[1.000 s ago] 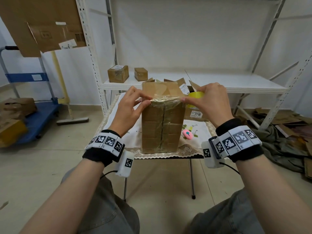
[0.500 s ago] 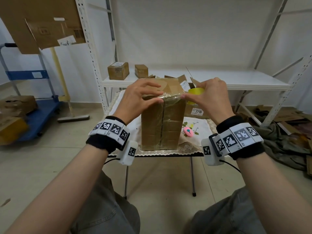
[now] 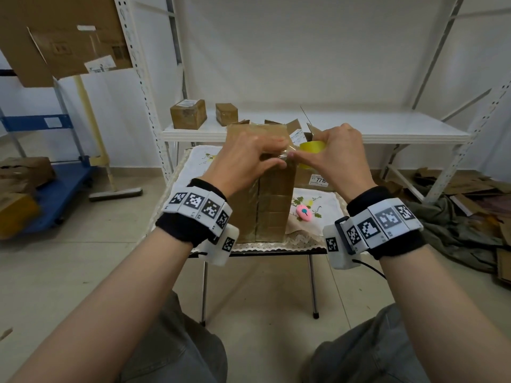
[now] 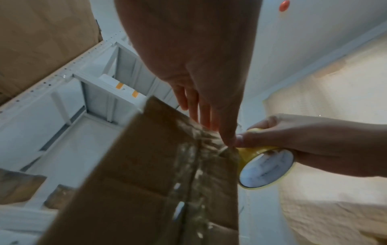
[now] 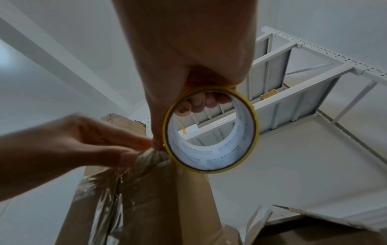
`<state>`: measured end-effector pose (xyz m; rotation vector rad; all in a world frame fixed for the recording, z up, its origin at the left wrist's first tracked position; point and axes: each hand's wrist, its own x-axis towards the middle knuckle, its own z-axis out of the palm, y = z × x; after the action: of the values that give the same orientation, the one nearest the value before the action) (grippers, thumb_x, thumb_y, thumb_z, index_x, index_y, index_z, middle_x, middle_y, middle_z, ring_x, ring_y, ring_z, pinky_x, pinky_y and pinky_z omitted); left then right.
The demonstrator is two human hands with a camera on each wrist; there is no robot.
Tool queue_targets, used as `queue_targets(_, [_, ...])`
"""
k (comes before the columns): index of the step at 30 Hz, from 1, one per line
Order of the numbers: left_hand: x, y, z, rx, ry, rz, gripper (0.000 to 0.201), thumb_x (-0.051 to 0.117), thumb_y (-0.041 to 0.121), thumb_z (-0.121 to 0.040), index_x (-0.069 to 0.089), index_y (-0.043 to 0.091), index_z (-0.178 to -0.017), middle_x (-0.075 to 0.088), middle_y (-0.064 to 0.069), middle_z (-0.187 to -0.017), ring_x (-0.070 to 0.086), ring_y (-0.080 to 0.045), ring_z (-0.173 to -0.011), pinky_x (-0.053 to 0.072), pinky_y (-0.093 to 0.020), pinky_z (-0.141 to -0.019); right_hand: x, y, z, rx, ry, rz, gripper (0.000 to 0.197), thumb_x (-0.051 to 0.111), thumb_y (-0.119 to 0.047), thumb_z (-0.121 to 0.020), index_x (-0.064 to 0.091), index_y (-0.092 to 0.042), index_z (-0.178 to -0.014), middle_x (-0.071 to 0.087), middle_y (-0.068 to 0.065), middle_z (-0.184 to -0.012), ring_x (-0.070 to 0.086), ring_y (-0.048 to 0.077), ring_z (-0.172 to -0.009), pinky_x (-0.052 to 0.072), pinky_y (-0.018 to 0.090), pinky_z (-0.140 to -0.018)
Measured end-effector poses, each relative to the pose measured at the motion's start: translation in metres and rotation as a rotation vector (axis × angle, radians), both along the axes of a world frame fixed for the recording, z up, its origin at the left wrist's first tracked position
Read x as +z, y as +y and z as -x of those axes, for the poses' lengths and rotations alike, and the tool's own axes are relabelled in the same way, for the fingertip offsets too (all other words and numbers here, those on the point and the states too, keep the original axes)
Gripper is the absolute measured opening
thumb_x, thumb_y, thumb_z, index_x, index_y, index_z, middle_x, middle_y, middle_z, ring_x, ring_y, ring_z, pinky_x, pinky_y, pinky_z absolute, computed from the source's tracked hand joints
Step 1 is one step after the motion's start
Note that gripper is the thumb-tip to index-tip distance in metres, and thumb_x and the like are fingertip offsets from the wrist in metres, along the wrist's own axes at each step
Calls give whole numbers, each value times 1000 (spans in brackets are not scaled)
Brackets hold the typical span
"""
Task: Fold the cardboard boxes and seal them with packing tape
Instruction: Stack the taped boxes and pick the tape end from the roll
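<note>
Seemingly the step in hand is tearing or finishing a strip of tape at the box's upper right edge. From the head camera, the cardboard box (image 3: 265,189) stands upright on the near half of the small table (image 3: 276,246), its long axis vertical and its taped seam facing the person. The left hand (image 3: 243,161) rests over the box's top near edge, thumb and forefinger closing on the clear tape strip (image 3: 286,156). The right hand (image 3: 337,158) holds the yellow tape roll (image 3: 312,150) just right of the box, thumb tip meeting the left fingers. A pink cutter (image 3: 304,212) lies on the cloth to the right, apart from the box.

From the left wrist camera, the left fingers (image 4: 201,109) lie fairly straight along the box's top, the thumb pressing the bunched tape at the corner. The roll's open core faces the camera.

From the right wrist camera, the right fingers (image 5: 199,102) curl through the roll's core, gripping it firmly; the tape is crumpled into a rope between both hands.

To do this well, I judge the left hand should pin the tape flat against the cardboard while the right pulls sharply, or reach for the cutter, since bunched tape resists tearing. Afterwards, smooth the end down over the edge.
</note>
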<state>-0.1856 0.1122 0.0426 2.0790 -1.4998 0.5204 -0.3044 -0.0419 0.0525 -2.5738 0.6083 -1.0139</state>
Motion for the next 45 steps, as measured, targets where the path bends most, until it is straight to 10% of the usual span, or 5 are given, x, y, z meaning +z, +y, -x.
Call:
queue_targets(5, [-15, -5, 1, -4, 17, 57, 38, 64, 36, -94, 63, 29, -131, 67, 8, -127, 68, -13, -104, 47, -26, -94, -14, -13, 3, 85, -92, -137, 57, 68, -66, -81, 69, -10, -78, 53, -4, -73, 52, 24, -86, 44, 40, -79])
queue_targets(9, [-15, -5, -2, -3, 37, 67, 37, 63, 41, -93, 65, 31, -129, 62, 13, -132, 62, -12, -120, 47, -37, -104, -36, -18, 12, 221, -278, -543, 38, 74, -52, -84, 53, -22, -95, 49, 9, -115, 52, 12, -97, 46, 14, -77])
queue_targets(15, [-17, -10, -2, 9, 11, 74, 37, 60, 49, -93, 65, 36, -127, 65, 15, -126, 67, -11, -108, 44, -22, -82, -59, -21, 16, 508, -441, -1144, 78, 82, -46, -70, 43, -16, -131, 49, 18, -138, 65, 33, -117, 57, 52, -92])
queue_targets(25, [-30, -8, -2, -32, -171, 117, 39, 49, 48, -96, 60, 38, -132, 73, 10, -113, 71, -15, -71, 53, -36, -50, -53, -32, 19, 355, -477, -863, 48, 83, -23, -78, 49, -24, -112, 55, 3, -111, 66, 27, -105, 61, 48, -84])
queue_targets(45, [29, -69, 7, -149, 63, -319, 44, 84, 53, -69, 72, 23, -99, 44, 8, -92, 43, -6, -81, 36, -23, -67, -53, -42, 23, 381, -342, -943, 56, 75, -44, -87, 46, -26, -131, 54, 9, -126, 68, 27, -108, 60, 48, -89])
